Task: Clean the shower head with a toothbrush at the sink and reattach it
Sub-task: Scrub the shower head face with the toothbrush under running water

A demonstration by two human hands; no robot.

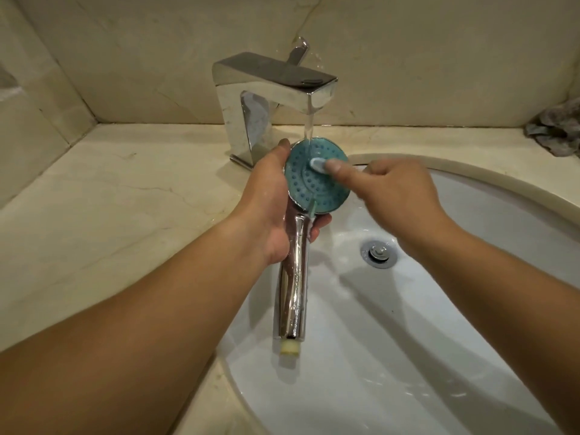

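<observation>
The shower head (310,183) has a round teal face with rows of nozzles and a long chrome handle ending in a cream threaded tip. My left hand (270,202) grips it at the neck, face up, under the running water from the faucet (270,89). My right hand (395,196) holds the toothbrush (318,164), its white head pressed on the teal face by my forefinger. Most of the toothbrush handle is hidden inside my right hand.
The white oval sink (470,309) lies below, wet, with a chrome drain plug (378,253) in its middle. Beige marble counter (110,199) surrounds it, with marble walls behind. A crumpled grey cloth (555,130) lies at the back right corner.
</observation>
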